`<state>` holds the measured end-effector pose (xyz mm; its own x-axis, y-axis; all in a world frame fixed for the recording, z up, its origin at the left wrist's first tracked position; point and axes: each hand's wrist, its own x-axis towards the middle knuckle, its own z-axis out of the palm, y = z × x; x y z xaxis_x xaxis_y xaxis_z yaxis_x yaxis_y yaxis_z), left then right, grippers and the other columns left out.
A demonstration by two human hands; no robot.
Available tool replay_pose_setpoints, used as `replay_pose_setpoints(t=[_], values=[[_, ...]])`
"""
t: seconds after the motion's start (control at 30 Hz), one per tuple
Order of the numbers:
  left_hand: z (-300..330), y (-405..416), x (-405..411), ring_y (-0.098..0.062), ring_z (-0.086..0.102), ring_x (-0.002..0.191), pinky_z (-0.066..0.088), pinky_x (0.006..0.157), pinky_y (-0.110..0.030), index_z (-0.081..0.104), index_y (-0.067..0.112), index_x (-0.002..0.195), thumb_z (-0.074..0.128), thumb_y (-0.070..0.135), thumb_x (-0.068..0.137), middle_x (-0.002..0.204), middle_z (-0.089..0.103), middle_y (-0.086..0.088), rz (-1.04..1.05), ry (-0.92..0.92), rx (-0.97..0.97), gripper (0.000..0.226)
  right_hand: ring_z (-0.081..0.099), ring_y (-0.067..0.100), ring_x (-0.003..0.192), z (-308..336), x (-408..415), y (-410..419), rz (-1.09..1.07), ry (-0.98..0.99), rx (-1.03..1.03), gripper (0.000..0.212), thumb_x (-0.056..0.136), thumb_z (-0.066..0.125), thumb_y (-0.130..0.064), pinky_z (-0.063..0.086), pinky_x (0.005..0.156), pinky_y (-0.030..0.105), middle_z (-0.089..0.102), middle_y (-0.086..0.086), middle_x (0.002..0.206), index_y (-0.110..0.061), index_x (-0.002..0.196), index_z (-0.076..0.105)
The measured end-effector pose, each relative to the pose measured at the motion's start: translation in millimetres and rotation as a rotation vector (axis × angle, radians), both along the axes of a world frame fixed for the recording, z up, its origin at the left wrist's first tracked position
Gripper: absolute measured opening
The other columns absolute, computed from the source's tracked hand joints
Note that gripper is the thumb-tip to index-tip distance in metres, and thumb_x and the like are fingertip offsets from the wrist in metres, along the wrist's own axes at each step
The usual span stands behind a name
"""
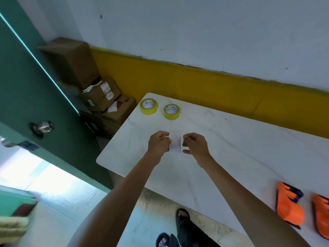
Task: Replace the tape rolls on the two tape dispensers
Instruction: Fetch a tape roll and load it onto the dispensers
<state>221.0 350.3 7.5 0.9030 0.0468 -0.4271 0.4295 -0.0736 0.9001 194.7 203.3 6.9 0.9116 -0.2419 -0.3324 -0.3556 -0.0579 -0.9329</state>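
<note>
Two yellow tape rolls [148, 106] [171, 111] lie flat near the far left corner of the white marble table [231, 139]. Two orange tape dispensers [288, 205] [321, 214] lie at the table's near right edge. My left hand [159, 145] and my right hand [195, 144] are held close together above the table, each pinching one side of a small clear piece of tape or film [175, 143] stretched between them. Both hands are well apart from the rolls and the dispensers.
Several cardboard boxes [85, 77] are stacked in the corner left of the table. A green door [35, 97] with a metal knob [43, 127] stands open at the left. The yellow-banded wall [213, 86] runs behind the table. My sandalled feet [181, 216] are on the floor below.
</note>
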Motion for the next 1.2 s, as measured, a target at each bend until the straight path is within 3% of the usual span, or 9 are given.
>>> replay_pose_setpoints(t=[0.13, 0.37, 0.47, 0.57, 0.77, 1.0, 1.1, 1.2], values=[[-3, -3, 29, -0.032, 0.064, 0.104, 0.058, 0.088, -0.049, 0.067, 0.01, 0.11, 0.059, 0.003, 0.082, 0.107, 0.066, -0.013, -0.055, -0.013, 0.035, 0.03, 0.071, 0.031, 0.09, -11, 29, 4, 0.024, 0.023, 0.014, 0.013, 0.09, 0.056, -0.011, 0.059, 0.059, 0.032, 0.07, 0.019, 0.094, -0.005, 0.09, 0.067], [-23, -31, 106, -0.03, 0.068, 0.101, 0.058, 0.089, -0.048, 0.071, 0.019, 0.1, 0.06, 0.005, 0.08, 0.103, 0.072, -0.013, -0.133, 0.017, 0.07, 0.027, 0.07, 0.038, 0.092, -28, 94, -20, -0.089, 0.065, 0.067, 0.012, 0.091, 0.058, -0.009, 0.059, 0.064, 0.035, 0.069, 0.024, 0.094, -0.008, 0.082, 0.065], [-30, -50, 132, -0.03, 0.069, 0.099, 0.058, 0.089, -0.047, 0.071, 0.026, 0.088, 0.059, 0.004, 0.08, 0.103, 0.073, -0.014, -0.139, 0.058, 0.052, 0.026, 0.07, 0.035, 0.088, -38, 118, -37, -0.111, 0.085, 0.055, 0.011, 0.092, 0.058, -0.008, 0.06, 0.064, 0.036, 0.069, 0.023, 0.093, -0.002, 0.088, 0.066], [-37, -68, 152, -0.031, 0.069, 0.099, 0.059, 0.087, -0.046, 0.072, 0.018, 0.095, 0.059, 0.002, 0.078, 0.104, 0.072, -0.014, -0.166, 0.102, 0.038, 0.027, 0.07, 0.033, 0.087, -47, 137, -54, -0.145, 0.116, 0.035, 0.013, 0.092, 0.059, -0.01, 0.061, 0.07, 0.041, 0.069, 0.02, 0.094, 0.0, 0.094, 0.067], [-66, -98, 200, -0.033, 0.07, 0.098, 0.058, 0.089, -0.049, 0.073, 0.009, 0.104, 0.063, 0.005, 0.074, 0.106, 0.073, -0.015, -0.269, 0.14, 0.053, 0.031, 0.067, 0.026, 0.084, -71, 173, -76, -0.219, 0.168, -0.028, 0.019, 0.095, 0.057, -0.012, 0.058, 0.061, 0.026, 0.067, 0.014, 0.095, 0.002, 0.103, 0.066], [-106, -118, 247, -0.026, 0.069, 0.096, 0.058, 0.089, -0.046, 0.073, 0.018, 0.1, 0.066, 0.009, 0.078, 0.101, 0.074, -0.007, -0.348, 0.126, 0.148, 0.025, 0.069, 0.031, 0.091, -111, 214, -88, -0.268, 0.226, -0.12, 0.022, 0.096, 0.056, -0.016, 0.062, 0.078, 0.039, 0.07, 0.017, 0.103, -0.001, 0.107, 0.067], [-108, -122, 256, -0.024, 0.069, 0.095, 0.058, 0.088, -0.04, 0.072, 0.014, 0.108, 0.065, 0.007, 0.081, 0.103, 0.074, -0.007, -0.365, 0.061, 0.191, 0.028, 0.07, 0.032, 0.09, -120, 226, -91, -0.294, 0.229, -0.124, 0.021, 0.096, 0.056, -0.017, 0.062, 0.079, 0.041, 0.071, 0.017, 0.102, -0.002, 0.106, 0.068], [-108, -124, 261, -0.017, 0.067, 0.088, 0.052, 0.075, -0.019, 0.072, 0.01, 0.11, 0.062, 0.004, 0.084, 0.097, 0.073, 0.0, -0.468, -0.156, 0.31, 0.029, 0.07, 0.031, 0.09, -125, 232, -94, -0.321, 0.269, -0.064, 0.024, 0.097, 0.054, -0.016, 0.062, 0.08, 0.038, 0.071, 0.02, 0.105, 0.001, 0.107, 0.067]])
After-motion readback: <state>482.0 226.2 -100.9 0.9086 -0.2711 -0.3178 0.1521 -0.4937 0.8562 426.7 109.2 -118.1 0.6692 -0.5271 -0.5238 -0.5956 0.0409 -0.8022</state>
